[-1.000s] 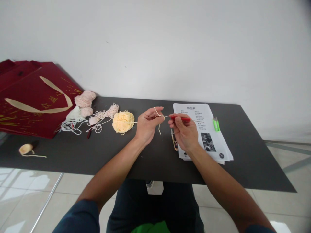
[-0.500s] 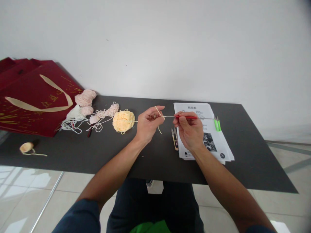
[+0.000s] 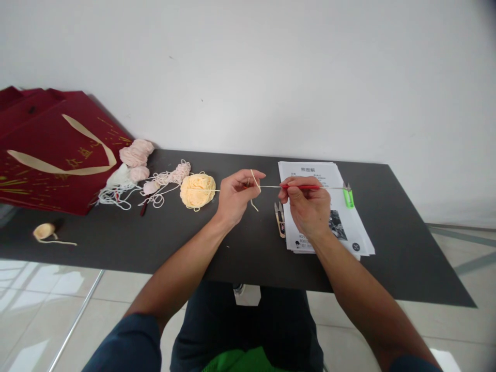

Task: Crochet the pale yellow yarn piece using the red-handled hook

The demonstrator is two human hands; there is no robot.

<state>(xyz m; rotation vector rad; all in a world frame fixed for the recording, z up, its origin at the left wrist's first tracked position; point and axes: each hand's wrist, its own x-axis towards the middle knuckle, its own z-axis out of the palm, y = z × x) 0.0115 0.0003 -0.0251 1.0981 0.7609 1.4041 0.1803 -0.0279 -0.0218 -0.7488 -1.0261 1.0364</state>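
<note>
A strand of pale yellow yarn (image 3: 253, 182) is looping over the fingers of the left hand (image 3: 236, 196), which is pinching it closed — the strand is trailing leftward to the yellow yarn ball (image 3: 197, 190) just beyond that hand. The right hand (image 3: 306, 206) is gripping a red-handled crochet hook (image 3: 300, 187), its tip pointing at the left hand. Under the right hand are lying printed sheets (image 3: 310, 170) — beige snips (image 3: 279, 219) beside its thumb, green snips (image 3: 349, 196) past its knuckles.

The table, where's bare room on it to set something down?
The table is bare right of the paper sheets, along the near edge below both hands, and between the small yarn bit and the left hand. It is crowded around the pink yarn, yellow ball and red bag.
</note>
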